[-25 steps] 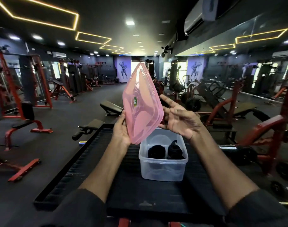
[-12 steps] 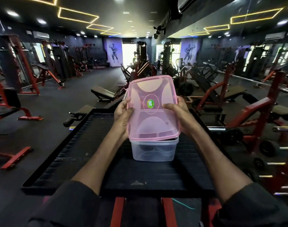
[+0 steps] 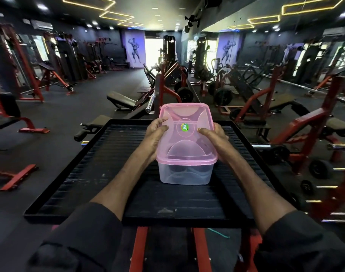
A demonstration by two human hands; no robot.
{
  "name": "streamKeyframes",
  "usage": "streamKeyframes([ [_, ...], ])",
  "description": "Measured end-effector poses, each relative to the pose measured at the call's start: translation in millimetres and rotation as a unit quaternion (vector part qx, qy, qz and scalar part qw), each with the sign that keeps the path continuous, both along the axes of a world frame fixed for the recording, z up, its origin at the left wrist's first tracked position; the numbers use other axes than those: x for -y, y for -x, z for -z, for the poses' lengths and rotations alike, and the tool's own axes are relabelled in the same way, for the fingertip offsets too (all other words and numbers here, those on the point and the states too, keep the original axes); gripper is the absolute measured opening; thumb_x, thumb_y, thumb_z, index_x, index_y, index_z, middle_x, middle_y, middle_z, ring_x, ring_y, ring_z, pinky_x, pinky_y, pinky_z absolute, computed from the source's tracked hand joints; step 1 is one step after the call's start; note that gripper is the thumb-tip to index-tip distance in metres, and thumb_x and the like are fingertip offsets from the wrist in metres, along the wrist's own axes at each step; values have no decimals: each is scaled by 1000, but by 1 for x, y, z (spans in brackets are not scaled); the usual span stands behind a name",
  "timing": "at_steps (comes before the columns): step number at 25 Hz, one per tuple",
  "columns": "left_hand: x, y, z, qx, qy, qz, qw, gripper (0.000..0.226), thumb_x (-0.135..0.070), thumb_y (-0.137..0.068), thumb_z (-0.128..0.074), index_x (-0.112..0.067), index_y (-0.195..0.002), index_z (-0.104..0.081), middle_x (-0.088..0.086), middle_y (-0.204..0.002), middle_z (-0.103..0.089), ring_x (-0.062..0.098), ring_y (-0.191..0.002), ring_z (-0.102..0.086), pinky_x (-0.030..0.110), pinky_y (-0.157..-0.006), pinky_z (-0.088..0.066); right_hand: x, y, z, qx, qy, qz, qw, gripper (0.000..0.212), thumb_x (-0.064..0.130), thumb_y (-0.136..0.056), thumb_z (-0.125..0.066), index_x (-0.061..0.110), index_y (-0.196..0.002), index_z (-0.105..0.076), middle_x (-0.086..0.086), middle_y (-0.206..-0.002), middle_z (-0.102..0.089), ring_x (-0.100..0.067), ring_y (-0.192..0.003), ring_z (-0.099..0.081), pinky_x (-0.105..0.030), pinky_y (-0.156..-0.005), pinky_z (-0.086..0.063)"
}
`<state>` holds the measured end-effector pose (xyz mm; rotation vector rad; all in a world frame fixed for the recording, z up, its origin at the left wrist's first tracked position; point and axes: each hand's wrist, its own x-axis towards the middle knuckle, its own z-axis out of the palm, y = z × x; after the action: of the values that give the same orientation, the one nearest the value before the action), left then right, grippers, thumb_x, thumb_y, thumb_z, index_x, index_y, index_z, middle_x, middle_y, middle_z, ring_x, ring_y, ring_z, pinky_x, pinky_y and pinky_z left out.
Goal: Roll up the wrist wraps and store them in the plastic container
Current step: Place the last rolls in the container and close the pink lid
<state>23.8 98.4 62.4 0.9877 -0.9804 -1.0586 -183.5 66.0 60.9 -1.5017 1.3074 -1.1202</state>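
Observation:
A clear plastic container (image 3: 184, 174) stands on a black ribbed platform (image 3: 93, 173). A translucent pink lid (image 3: 185, 148) with a green round sticker lies flat on top of it. My left hand (image 3: 155, 134) holds the lid's left edge, thumb on top. My right hand (image 3: 215, 138) holds the right edge, thumb lying on the lid. Dark rolled wrist wraps (image 3: 179, 169) show only faintly through the container wall.
The platform sits on a red frame (image 3: 139, 250). Around it stand red and black gym machines, benches (image 3: 121, 101), barbells and weight plates (image 3: 222, 97) on a dark floor. A green cord (image 3: 218, 232) lies below the platform's near edge.
The lid went from upright in my left hand, with the container uncovered, to lying flat on the container. Both hands now hold its sides. The camera tilted down.

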Motion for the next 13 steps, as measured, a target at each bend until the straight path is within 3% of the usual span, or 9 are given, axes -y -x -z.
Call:
streamKeyframes([
  [3,2,2,-3,9,-11,6,1000,28,0,-99,-47,-10,-124,-54,4,-101,-67,10,-73,-70,25,-64,-61,7,1,3,5,-16,-2,1000,57,58,-70,-68,32,-119,-53,0,-130,-48,-27,-130,-43,-51,-106,-46],
  [6,4,3,-4,4,-25,16,1000,22,0,-99,-46,-15,-109,-58,7,-95,-68,9,-66,-70,26,-60,-60,23,4,14,12,-44,5,999,53,64,-65,-75,39,-106,-54,-2,-131,-51,-32,-131,-47,-55,-101,-51],
  [10,6,2,-3,12,-39,31,999,16,-3,-100,-48,-15,-105,-58,7,-91,-68,9,-65,-70,25,-59,-60,62,10,44,-22,-66,-3,998,71,76,-52,-79,33,-104,-58,-5,-133,-54,-35,-134,-47,-59,-104,-47],
  [13,8,0,2,29,-52,43,997,13,-5,-101,-49,-11,-110,-57,6,-92,-67,7,-64,-69,21,-57,-57,93,16,68,-46,-76,-28,996,67,75,-51,-79,38,-102,-55,-4,-133,-54,-36,-136,-45,-62,-107,-43],
])
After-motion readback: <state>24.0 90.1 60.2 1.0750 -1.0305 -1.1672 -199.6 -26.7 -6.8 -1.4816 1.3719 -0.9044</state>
